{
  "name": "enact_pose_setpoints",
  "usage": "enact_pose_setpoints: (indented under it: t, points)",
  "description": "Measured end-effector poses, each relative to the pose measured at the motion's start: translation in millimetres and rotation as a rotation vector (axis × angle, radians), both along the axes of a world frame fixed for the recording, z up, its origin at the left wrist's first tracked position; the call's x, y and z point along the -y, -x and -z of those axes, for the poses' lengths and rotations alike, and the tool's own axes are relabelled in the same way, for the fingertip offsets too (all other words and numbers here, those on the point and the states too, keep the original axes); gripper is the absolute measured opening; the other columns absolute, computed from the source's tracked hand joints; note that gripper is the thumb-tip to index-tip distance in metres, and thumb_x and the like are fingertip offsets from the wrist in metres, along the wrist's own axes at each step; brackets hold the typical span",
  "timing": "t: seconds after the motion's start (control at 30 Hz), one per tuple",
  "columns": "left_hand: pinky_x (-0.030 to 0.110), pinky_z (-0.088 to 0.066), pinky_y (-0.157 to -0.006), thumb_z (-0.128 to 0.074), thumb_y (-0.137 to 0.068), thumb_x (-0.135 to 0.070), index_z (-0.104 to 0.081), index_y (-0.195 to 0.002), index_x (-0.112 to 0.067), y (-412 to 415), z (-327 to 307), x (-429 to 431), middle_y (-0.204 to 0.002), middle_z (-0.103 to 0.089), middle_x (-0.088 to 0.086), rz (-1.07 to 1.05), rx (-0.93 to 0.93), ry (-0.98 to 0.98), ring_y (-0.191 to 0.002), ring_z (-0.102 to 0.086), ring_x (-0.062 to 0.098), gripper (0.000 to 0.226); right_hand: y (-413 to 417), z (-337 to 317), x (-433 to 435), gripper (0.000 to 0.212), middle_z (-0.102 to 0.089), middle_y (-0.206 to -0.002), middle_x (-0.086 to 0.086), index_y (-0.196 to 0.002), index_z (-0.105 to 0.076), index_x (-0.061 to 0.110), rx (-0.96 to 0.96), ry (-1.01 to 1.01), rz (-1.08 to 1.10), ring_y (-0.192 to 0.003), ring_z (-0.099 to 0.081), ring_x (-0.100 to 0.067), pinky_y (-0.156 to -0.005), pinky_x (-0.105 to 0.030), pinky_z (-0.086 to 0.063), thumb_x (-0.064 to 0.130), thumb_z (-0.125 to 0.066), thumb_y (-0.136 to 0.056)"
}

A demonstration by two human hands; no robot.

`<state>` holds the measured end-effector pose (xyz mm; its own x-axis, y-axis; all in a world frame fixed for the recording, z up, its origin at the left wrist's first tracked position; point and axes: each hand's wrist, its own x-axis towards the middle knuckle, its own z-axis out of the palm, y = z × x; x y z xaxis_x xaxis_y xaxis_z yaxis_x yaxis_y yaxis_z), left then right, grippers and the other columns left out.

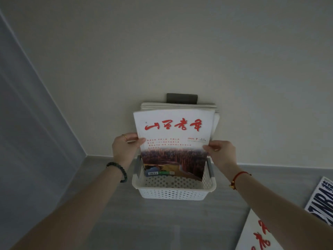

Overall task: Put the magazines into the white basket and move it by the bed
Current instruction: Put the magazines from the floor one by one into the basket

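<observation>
A pale wall fills the upper frame; a grey floor runs across the lower part, with a bluish panel at the left edge. The white basket is set on the floor against the wall, at centre frame. A stack of magazines is held upright, its lower edge already inside the basket, its top leaning toward the wall. Behind its top edge a dark grey block is seen on the wall; what it is cannot be told.

The left hand is closed on the stack's left edge, thumb on the front cover. The right hand is closed on the right edge in the same way. The stack is not yet released.

At lower right of the frame, two more magazines are seen on the floor, well apart from the basket: a black-lettered one and a red-lettered one.

Judged status: loading partly done. Left to do: release of the held stack, the two floor copies, then transfer of the basket to the bed. No bed is in view.
</observation>
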<state>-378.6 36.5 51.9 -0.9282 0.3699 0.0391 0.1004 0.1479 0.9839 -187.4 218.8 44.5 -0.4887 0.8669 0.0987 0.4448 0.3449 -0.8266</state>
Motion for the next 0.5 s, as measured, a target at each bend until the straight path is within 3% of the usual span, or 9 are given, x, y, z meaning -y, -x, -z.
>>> enact_pose_setpoints:
  t: [0.13,0.23,0.3,0.37,0.5]
  points:
    - [0.04,-0.053,-0.086,-0.075,-0.07,-0.019,-0.063,-0.078,-0.02,4.2,11.1,-4.8,-0.087,-0.067,-0.003,-0.024,0.023,0.016,-0.086,-0.064,0.017,0.014,2.6,11.2,-5.9,0.013,-0.066,-0.076,-0.002,-0.083,-0.069,0.01,0.003,0.037,0.076,-0.076,-0.065,-0.023,-0.076,-0.033,-0.053,0.019,-0.071,-0.074]
    - [0.043,-0.052,-0.089,-0.063,-0.081,-0.021,-0.054,-0.113,-0.017,3.7,15.1,-9.2,-0.115,-0.061,0.004,0.078,0.01,0.058,-0.102,-0.059,0.021,0.034,9.0,10.2,-3.5,0.043,-0.06,-0.102,-0.004,-0.113,-0.05,0.013,-0.057,0.08,0.097,-0.09,-0.06,-0.024,-0.079,-0.037,-0.051,0.021,-0.069,-0.076]
    - [0.032,-0.05,-0.087,-0.046,-0.091,-0.023,-0.046,-0.126,-0.019,-1.9,19.1,-12.2,-0.122,-0.057,0.002,0.227,-0.029,0.095,-0.108,-0.055,0.019,0.035,17.8,9.3,2.3,0.054,-0.054,-0.121,-0.007,-0.129,-0.034,0.013,-0.082,0.152,0.003,-0.106,-0.055,-0.029,-0.089,-0.044,-0.048,0.019,-0.061,-0.083]
    - [0.031,-0.046,-0.091,-0.036,-0.095,-0.027,-0.043,-0.128,-0.018,-8.4,21.9,-14.9,-0.124,-0.056,0.002,0.281,-0.046,0.127,-0.114,-0.052,0.02,0.035,26.9,8.8,9.4,0.049,-0.053,-0.126,-0.008,-0.13,-0.031,0.012,-0.109,0.172,-0.046,-0.113,-0.051,-0.029,-0.093,-0.042,-0.044,0.015,-0.054,-0.087]
    - [0.042,-0.041,-0.102,-0.034,-0.096,-0.026,-0.044,-0.128,-0.017,-11.6,20.4,-17.3,-0.128,-0.055,0.005,0.26,-0.027,0.105,-0.118,-0.05,0.022,0.035,33.3,5.6,10.7,0.042,-0.054,-0.122,-0.008,-0.127,-0.035,0.013,-0.182,0.133,-0.008,-0.112,-0.051,-0.029,-0.092,-0.039,-0.042,0.011,-0.05,-0.089]
